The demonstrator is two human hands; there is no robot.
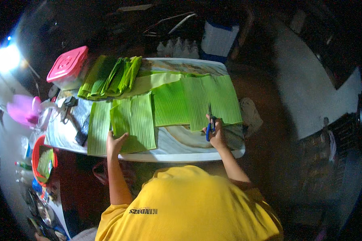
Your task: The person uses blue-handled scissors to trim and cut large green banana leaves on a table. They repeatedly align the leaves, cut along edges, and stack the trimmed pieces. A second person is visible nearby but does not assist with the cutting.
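Flat green banana leaf pieces lie side by side on a white table. My left hand presses, fingers spread, on the near edge of one cut leaf piece at the left. My right hand grips blue-handled scissors, whose blades point away from me into the near edge of a longer leaf strip. More leaf sections lie beside it to the right. My yellow shirt fills the lower middle.
A stack of folded leaves sits at the table's far left beside a pink-lidded box. Dark tools lie at the left end. A red basket is below left, and bottles and a white-blue box are beyond.
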